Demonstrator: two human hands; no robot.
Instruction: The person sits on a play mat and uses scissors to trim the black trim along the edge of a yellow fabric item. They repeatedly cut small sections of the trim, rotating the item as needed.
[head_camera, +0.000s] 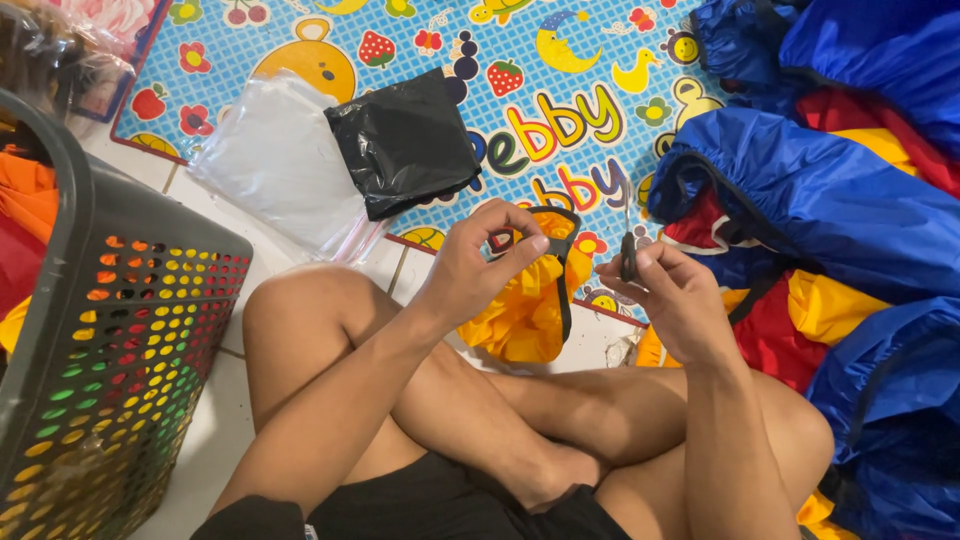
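Legs: crossed (480, 420), bare, in the foreground, resting on the pale floor (215, 440).
Basket: dark perforated laundry basket (120, 340) at the person's left, just beside the left knee; coloured fabric shows through its holes.
Left hand: left hand (480, 265) raised above the knee, fingers pinched on the black-trimmed edge of the yellow cloth piece (525, 310).
Yellow cloth piece: hangs from the left hand, between both hands, above the floor in front of the shins.
Right hand: right hand (675, 295) closed around the dark handle of small scissors (628, 245); blades point upward, near the cloth's trim.
Garment pile: blue, red and yellow garments (830, 210) heaped at the person's right, touching the right forearm area.
Play mat: patterned blue play mat (400, 40) beyond the hands, covering the floor.
Black bag: black plastic bag (405, 140) lying on the mat, overlapping a clear plastic bag (280, 160).
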